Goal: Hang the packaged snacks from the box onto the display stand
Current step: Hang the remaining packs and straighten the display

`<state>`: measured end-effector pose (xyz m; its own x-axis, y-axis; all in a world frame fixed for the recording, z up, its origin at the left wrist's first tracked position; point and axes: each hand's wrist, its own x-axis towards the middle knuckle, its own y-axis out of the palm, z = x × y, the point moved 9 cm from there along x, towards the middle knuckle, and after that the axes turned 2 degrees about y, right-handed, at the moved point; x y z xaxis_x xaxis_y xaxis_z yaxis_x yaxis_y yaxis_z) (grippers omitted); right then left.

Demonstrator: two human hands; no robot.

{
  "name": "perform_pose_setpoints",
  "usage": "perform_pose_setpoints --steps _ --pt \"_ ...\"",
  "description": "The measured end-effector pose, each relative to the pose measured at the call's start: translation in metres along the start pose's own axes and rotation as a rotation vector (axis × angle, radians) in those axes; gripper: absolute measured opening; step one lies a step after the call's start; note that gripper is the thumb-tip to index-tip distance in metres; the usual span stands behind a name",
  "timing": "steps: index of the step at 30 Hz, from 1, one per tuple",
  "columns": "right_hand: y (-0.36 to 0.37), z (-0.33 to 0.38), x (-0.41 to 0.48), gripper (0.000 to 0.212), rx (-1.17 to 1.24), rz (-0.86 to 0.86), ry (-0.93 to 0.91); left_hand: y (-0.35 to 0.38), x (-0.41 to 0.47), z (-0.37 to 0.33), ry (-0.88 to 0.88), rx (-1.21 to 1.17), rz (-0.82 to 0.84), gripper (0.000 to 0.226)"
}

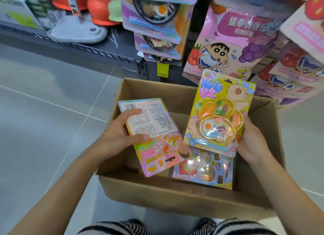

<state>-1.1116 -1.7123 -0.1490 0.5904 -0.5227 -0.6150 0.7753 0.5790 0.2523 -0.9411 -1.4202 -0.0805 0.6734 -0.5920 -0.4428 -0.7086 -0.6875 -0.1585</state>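
Note:
An open cardboard box [177, 196] stands on the floor in front of me. My left hand [117, 138] grips a pink snack pack [154, 129] with its printed back facing up and its hang hole toward me. My right hand [252, 140] holds a yellow blister pack [219, 112] with a paw-shaped tray, upright above the box. Another snack pack [205, 168] lies flat in the bottom of the box. The display stand [194, 24] rises just behind the box, with bowl-picture packs [154, 15] and cartoon pouches [233, 41] hanging on it.
A grey tiled floor [43, 94] spreads to the left. A low dark shelf [70, 47] at the back left carries a grey mop head [78, 31], orange items and boxes. More strawberry-printed pouches [301, 68] hang at the right. My striped trousers show at the bottom edge.

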Motion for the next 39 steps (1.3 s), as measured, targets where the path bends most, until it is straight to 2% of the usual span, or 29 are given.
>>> perform_pose_setpoints --steps 4,8,9,12,15,17,20,23,25,27,28,31,35,39 --pt "-0.005 0.037 -0.044 0.049 -0.05 -0.112 0.064 -0.002 -0.04 -0.035 -0.139 0.102 0.177 0.107" --pt "-0.002 0.095 -0.112 0.031 -0.105 -0.212 0.118 -0.013 -0.09 -0.096 -0.243 -0.07 0.287 0.13" --pt "-0.002 0.109 -0.131 0.03 -0.145 -0.247 0.13 -0.016 -0.102 -0.114 -0.248 -0.1 0.296 0.127" --pt "0.007 0.143 -0.185 0.031 -0.182 -0.301 0.185 -0.021 -0.137 -0.177 -0.231 -0.201 0.303 0.096" --pt "0.021 0.171 -0.234 0.033 -0.189 -0.285 0.228 -0.036 -0.169 -0.236 -0.214 -0.226 0.175 0.084" --pt "0.037 0.191 -0.266 0.033 -0.215 -0.272 0.257 -0.045 -0.191 -0.279 -0.169 -0.104 0.092 0.08" --pt "0.066 0.227 -0.313 0.049 -0.304 -0.258 0.273 -0.059 -0.228 -0.338 -0.133 -0.114 -0.031 0.059" --pt "0.092 0.274 -0.353 0.063 -0.413 -0.207 0.264 -0.067 -0.269 -0.396 -0.12 -0.147 -0.05 0.039" --pt "0.117 0.308 -0.376 0.055 -0.445 -0.158 0.237 -0.075 -0.291 -0.429 -0.117 -0.177 -0.085 0.032" --pt "0.139 0.343 -0.388 0.05 -0.465 -0.072 0.153 -0.086 -0.31 -0.459 -0.148 -0.153 -0.157 0.014" --pt "0.15 0.358 -0.394 0.05 -0.482 -0.047 0.132 -0.09 -0.319 -0.472 -0.17 -0.134 -0.194 0.012" --pt "0.178 0.411 -0.42 0.042 -0.483 -0.002 0.056 -0.102 -0.342 -0.511 -0.18 -0.139 -0.278 0.03" --pt "0.214 0.468 -0.45 0.039 -0.461 0.095 -0.068 -0.115 -0.372 -0.545 -0.098 -0.243 -0.354 0.062" --pt "0.234 0.516 -0.478 0.037 -0.472 0.147 -0.201 -0.125 -0.39 -0.56 -0.034 -0.309 -0.394 0.054"
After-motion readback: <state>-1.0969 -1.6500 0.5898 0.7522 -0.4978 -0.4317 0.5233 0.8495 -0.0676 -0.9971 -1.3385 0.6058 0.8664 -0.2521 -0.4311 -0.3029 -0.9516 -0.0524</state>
